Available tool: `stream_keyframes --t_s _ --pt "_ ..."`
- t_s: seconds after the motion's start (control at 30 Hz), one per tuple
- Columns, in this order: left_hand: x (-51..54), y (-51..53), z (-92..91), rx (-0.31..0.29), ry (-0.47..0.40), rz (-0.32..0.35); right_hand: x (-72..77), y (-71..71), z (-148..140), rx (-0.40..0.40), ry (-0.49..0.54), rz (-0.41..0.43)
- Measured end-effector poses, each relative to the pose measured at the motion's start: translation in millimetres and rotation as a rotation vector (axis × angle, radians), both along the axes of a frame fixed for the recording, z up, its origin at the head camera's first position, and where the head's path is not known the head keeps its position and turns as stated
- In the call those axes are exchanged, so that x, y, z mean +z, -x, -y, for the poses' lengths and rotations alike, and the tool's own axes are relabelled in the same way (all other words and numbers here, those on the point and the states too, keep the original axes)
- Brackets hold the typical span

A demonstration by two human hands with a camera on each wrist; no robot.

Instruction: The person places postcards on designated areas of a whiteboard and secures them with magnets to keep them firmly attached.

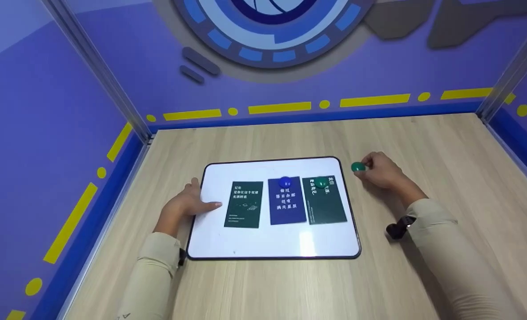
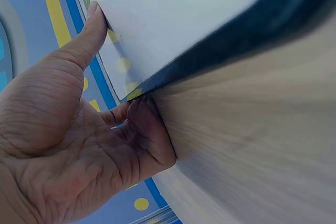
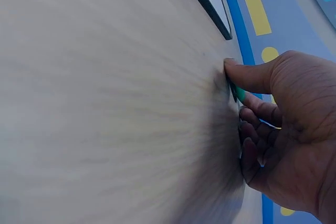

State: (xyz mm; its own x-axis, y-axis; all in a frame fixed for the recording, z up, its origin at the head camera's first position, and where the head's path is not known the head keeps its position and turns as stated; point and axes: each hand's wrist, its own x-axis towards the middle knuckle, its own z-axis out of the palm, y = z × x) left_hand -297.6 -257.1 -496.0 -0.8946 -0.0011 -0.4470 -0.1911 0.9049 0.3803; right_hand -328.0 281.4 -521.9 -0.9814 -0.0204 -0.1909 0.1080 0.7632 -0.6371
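Note:
A whiteboard [image 1: 245, 242] with a black frame lies flat on the table. My left hand [image 1: 185, 202] holds its left edge, the thumb on the white face and the other fingers curled at the rim, as the left wrist view shows. On the board are a green card [image 1: 244, 211] with no magnet, a blue card [image 1: 287, 215] under a round blue magnet [image 1: 285, 182], and another green card [image 1: 327, 209] under a round green magnet [image 1: 320, 182]. Right of the board, my right hand [image 1: 381, 171] pinches a second green magnet [image 1: 358, 167] low over the table.
The wooden table [image 1: 263, 289] is bounded by a blue-purple back wall [image 1: 134, 58] and side walls with yellow marks. Metal posts [image 1: 98, 75] stand at the corners. A dark wrist device [image 1: 399, 229] is worn on the right wrist.

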Motion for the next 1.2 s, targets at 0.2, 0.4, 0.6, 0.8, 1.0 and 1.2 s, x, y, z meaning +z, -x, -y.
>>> stream_keyframes --t_s 0.2,0.4,0.6,0.8,1.0,1.2 --pt "0.2 1.4 -0.2 0.005 0.010 0.008 -0.5 -3.5 -0.5 -0.032 0.019 0.003" --pt "0.8 2.0 0.1 0.016 0.001 0.003 1.2 -4.0 1.9 -0.062 0.037 0.009" --pt "0.5 1.4 0.7 0.019 -0.008 -0.006 6.8 -2.1 11.4 -0.037 0.079 -0.002" --pt "-1.5 -0.7 0.9 0.023 -0.004 -0.012 15.4 -2.9 36.4 0.001 0.067 -0.047" --pt "-2.8 -2.1 0.2 0.013 -0.006 -0.012 23.7 -6.6 66.0 0.027 0.093 -0.069" --pt "-3.8 -0.8 0.8 0.007 0.001 -0.017 23.5 -12.7 106.3 0.123 0.067 -0.123"
